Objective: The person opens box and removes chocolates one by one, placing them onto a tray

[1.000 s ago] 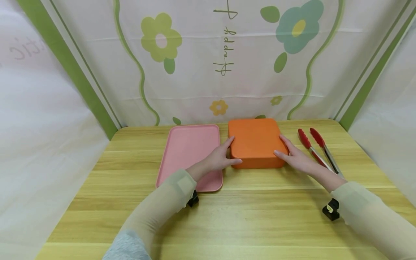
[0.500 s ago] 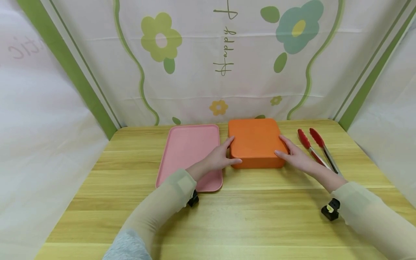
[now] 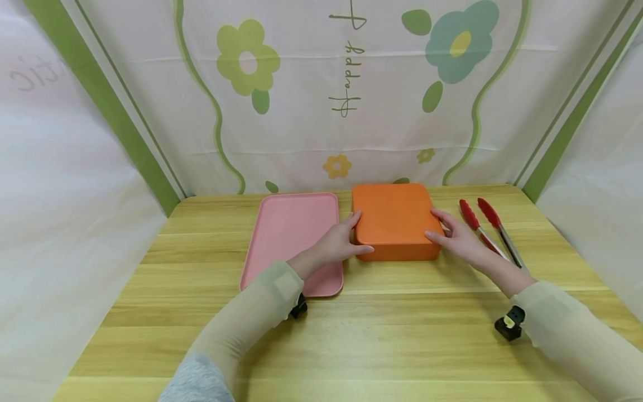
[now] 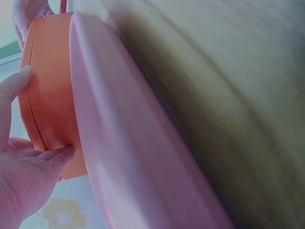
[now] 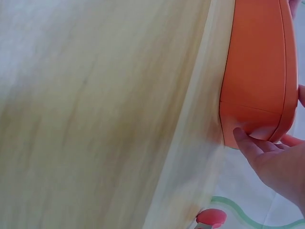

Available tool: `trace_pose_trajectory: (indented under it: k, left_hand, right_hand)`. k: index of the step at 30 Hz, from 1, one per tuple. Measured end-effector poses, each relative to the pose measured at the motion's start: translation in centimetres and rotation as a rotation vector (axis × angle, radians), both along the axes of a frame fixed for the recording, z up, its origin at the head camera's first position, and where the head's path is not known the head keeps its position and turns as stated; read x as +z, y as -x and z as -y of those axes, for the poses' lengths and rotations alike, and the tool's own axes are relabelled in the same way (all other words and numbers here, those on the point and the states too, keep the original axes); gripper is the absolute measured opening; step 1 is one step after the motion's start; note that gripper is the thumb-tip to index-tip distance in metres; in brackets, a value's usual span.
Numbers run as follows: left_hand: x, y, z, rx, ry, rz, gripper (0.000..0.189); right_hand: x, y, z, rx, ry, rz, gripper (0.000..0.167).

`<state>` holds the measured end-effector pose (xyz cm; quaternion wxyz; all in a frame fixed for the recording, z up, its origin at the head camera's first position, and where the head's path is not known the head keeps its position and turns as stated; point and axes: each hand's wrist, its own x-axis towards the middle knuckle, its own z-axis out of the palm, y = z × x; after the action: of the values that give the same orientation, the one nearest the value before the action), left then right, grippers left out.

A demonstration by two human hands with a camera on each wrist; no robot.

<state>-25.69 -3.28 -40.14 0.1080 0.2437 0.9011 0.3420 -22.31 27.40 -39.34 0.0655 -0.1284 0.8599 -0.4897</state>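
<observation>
A lidded orange box (image 3: 394, 215) sits near the back of the table, a thin seam running below its top in both wrist views. My left hand (image 3: 337, 244) grips its left side, the thumb at the near front corner and the fingers along the side. On the opposite side my right hand (image 3: 461, 241) holds the box, its thumb on the near right top edge. In the left wrist view, the fingertips (image 4: 64, 155) press against the box's side wall. The right wrist view has the fingers (image 5: 245, 140) bent round the box's end. What is inside the box is hidden.
A pink rectangular tray (image 3: 296, 220) lies left of the box, partly under my left forearm. Red-tipped metal tongs (image 3: 508, 243) lie spread to the right, their near end beside my right forearm. A flower-printed curtain (image 3: 301, 111) closes off the table's back.
Both hands and the box stay essentially where they were. Only a slight shift of the head view and a small turn of the right wrist show.
</observation>
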Motion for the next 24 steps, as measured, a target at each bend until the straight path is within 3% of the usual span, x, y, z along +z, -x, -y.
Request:
trace_pose_trajectory:
  k: [12,24]
  left_hand:
    - [0.13,-0.02,0.02,-0.003,0.008,0.009,0.104]
    - [0.22,0.06,0.10,-0.021,0.017,-0.001,0.102]
  right_hand:
    - [-0.09,0.17,-0.11,-0.056,0.024,0.028,0.075]
    - [-0.28,0.34,-0.11,-0.089,0.119,0.084,0.078]
